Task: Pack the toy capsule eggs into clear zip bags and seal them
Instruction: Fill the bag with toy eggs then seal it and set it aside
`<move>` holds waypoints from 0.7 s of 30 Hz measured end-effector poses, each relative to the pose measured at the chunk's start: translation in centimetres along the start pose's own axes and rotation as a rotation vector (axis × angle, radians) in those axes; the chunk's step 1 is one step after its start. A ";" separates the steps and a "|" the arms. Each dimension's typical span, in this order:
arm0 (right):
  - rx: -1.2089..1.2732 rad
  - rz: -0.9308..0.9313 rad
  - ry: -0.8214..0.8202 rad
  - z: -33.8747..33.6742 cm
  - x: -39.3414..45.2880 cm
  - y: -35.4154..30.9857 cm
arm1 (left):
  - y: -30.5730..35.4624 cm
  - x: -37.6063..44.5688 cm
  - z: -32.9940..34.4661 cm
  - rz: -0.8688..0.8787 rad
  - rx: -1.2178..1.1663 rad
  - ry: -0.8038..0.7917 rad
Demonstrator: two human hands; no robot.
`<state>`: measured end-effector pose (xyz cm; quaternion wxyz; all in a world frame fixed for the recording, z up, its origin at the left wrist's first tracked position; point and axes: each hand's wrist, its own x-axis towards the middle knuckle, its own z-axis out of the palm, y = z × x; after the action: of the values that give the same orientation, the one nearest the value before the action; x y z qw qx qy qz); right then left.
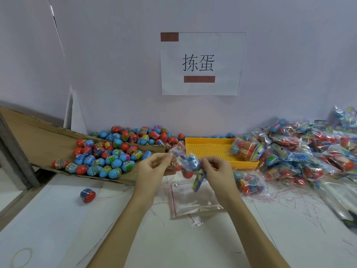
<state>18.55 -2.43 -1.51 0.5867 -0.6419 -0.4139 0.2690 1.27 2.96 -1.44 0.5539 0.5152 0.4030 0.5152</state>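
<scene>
Above the white table, both of my hands hold a clear zip bag (pixel 185 163) with red and blue capsule eggs and a coloured card inside. My left hand (pixel 152 168) pinches the bag's left edge. My right hand (pixel 216 167) pinches its right side. A heap of loose red and blue capsule eggs (pixel 114 151) lies on flattened cardboard (pixel 38 140) to the left. One single egg (pixel 87 195) sits apart on the table. Empty clear zip bags (pixel 191 200) lie flat below my hands.
A yellow perforated tray (pixel 210 149) stands behind my hands with a filled bag (pixel 245 149) on its right edge. Several packed bags (pixel 309 149) pile up at the right. A rubber band (pixel 21 258) lies at the front left. A paper sign (pixel 201 63) hangs on the wall.
</scene>
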 end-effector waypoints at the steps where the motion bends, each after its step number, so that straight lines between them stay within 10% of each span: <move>1: 0.006 0.022 -0.056 0.1 -0.1 -0.1 | 0.1 0.1 -0.2 -0.001 -0.011 0.017; 21: 0.416 0.191 -0.324 0.5 -0.8 -1.2 | 0.4 0.1 -0.7 0.136 0.126 -0.043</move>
<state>17.47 -2.87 -0.57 0.6042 -0.4925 -0.3757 0.5012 0.58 3.18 -1.18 0.4928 0.5860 0.3868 0.5140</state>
